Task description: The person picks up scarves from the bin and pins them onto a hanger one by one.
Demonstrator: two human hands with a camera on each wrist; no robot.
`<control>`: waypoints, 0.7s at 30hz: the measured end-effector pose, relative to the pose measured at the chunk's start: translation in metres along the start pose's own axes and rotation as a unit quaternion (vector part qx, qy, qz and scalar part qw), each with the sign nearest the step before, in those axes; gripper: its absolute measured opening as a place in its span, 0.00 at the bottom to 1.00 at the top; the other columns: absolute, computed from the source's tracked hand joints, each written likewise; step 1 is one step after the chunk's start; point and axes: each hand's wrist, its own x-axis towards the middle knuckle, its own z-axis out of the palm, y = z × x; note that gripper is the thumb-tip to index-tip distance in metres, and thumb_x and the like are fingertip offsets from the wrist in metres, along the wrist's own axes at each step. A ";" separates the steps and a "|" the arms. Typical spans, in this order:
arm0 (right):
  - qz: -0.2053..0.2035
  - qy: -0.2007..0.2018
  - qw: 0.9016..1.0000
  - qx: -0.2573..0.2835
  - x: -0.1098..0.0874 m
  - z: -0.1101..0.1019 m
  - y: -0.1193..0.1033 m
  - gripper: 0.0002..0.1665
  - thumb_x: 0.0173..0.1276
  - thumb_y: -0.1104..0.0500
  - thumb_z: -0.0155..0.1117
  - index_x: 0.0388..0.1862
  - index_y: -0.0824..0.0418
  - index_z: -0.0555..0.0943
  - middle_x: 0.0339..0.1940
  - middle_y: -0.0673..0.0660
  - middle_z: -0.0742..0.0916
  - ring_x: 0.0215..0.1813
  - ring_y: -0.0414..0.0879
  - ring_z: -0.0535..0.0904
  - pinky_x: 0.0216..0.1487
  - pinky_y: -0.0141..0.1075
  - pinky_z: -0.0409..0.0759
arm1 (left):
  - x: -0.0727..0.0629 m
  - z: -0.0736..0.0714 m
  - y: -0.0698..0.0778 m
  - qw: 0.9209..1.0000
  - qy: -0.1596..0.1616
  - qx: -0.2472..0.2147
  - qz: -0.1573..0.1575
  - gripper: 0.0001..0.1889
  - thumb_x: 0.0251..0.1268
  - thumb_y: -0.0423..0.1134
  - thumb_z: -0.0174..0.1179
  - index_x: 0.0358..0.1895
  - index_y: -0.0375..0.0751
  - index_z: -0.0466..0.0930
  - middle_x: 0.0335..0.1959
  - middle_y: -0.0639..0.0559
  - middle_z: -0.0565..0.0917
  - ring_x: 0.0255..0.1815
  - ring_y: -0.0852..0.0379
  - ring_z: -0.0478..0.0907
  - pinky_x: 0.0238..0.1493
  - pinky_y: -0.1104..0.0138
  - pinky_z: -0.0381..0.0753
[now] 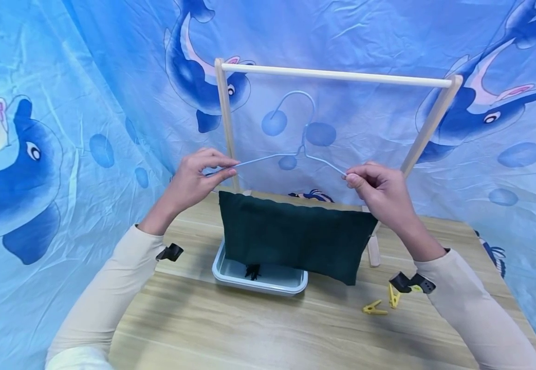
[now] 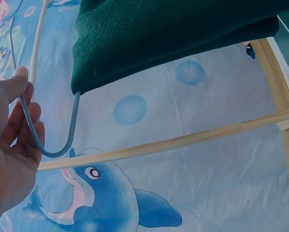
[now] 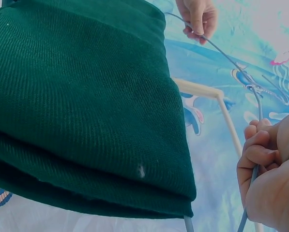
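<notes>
A thin light-blue wire hanger [image 1: 268,158] is held up by both hands, its hook pointing upward. My left hand [image 1: 204,174] pinches its left shoulder between thumb and fingers. On the opposite shoulder, my right hand [image 1: 379,192] grips the wire, with fingers curled round it in the right wrist view. A dark green ribbed cloth [image 1: 295,234] hangs folded over the hanger's bottom bar. In the left wrist view the bent wire end comes out from the cloth [image 2: 149,43] beside the left hand [image 2: 13,140].
Behind the hanger stands a wooden rack with a white top rail [image 1: 332,74]. Below the cloth, a pale blue basin [image 1: 258,286] on the wooden table [image 1: 268,334] holds a small black item [image 1: 252,272]. Two yellow clothespins [image 1: 375,308] lie at the right. Dolphin-print curtains surround the table.
</notes>
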 end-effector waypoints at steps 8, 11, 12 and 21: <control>-0.002 0.004 1.000 -0.001 0.003 -0.002 -0.002 0.08 0.70 0.76 0.63 0.39 0.71 0.89 0.23 0.53 0.78 0.21 0.40 0.68 0.22 0.32 0.65 | -0.003 -0.002 -0.003 0.999 0.006 -0.044 0.015 0.10 0.61 0.24 0.70 0.45 0.36 0.91 0.31 0.52 0.84 0.28 0.61 0.73 0.29 0.73 0.69; -0.005 0.005 1.000 -0.002 0.005 -0.002 -0.003 0.08 0.69 0.76 0.63 0.39 0.71 0.88 0.23 0.53 0.78 0.21 0.40 0.67 0.22 0.32 0.64 | -0.004 -0.001 -0.004 0.998 0.016 -0.056 0.032 0.10 0.59 0.22 0.70 0.43 0.34 0.91 0.30 0.51 0.85 0.29 0.60 0.75 0.29 0.72 0.70; -0.006 0.004 1.000 -0.001 0.005 -0.002 -0.004 0.08 0.69 0.76 0.63 0.39 0.71 0.88 0.23 0.53 0.78 0.21 0.41 0.67 0.22 0.32 0.64 | -0.004 -0.001 -0.005 0.998 0.020 -0.056 0.038 0.09 0.59 0.22 0.70 0.42 0.34 0.91 0.29 0.51 0.85 0.29 0.60 0.75 0.30 0.72 0.70; -0.005 0.003 1.000 -0.004 0.009 -0.003 -0.005 0.08 0.70 0.75 0.63 0.38 0.71 0.88 0.24 0.54 0.79 0.22 0.41 0.68 0.22 0.32 0.65 | -0.008 0.006 -0.004 0.995 0.062 -0.056 0.048 0.07 0.58 0.21 0.70 0.38 0.32 0.91 0.25 0.50 0.82 0.25 0.61 0.70 0.26 0.72 0.65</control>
